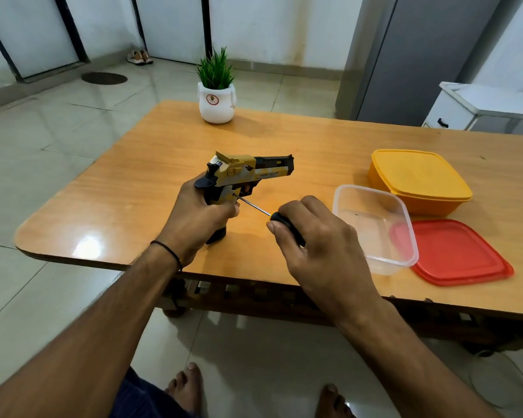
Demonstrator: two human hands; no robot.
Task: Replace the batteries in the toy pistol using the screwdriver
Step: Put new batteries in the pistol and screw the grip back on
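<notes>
Seen from the head camera, the left hand (pixel 200 215) is gripping the toy pistol (pixel 248 173) by its handle, fingers curled tight around it. It is holding the pistol upright near the middle of the table (pixel 133 191), somewhat toward the near edge. The barrel is pointing toward the right edge, and the black butt seems to be resting on the wood. The right hand (pixel 317 245) is clamping around the black handle of the screwdriver (pixel 254 206) and hiding most of it. The thin metal shaft is reaching up and left, and its tip is touching the yellow side of the grip just above the left thumb. A dark cord (pixel 166 248) is circling the left wrist.

Just beside the right hand, a clear container (pixel 372 224) is sitting open near the near edge, its far side partly overlapping a red lid (pixel 459 251) lying flat toward the near right corner. Behind them, a lidded yellow container (pixel 417 179) is standing closer to the right edge. A potted plant (pixel 216 95) in a white pot is standing at the far edge, well apart from the hands.

Beyond the table, a pair of shoes (pixel 139 57) is lying by the wall and a grey cabinet (pixel 420 55) is standing at the right. The person's bare feet (pixel 187 390) are showing on the tiles below the near edge.
</notes>
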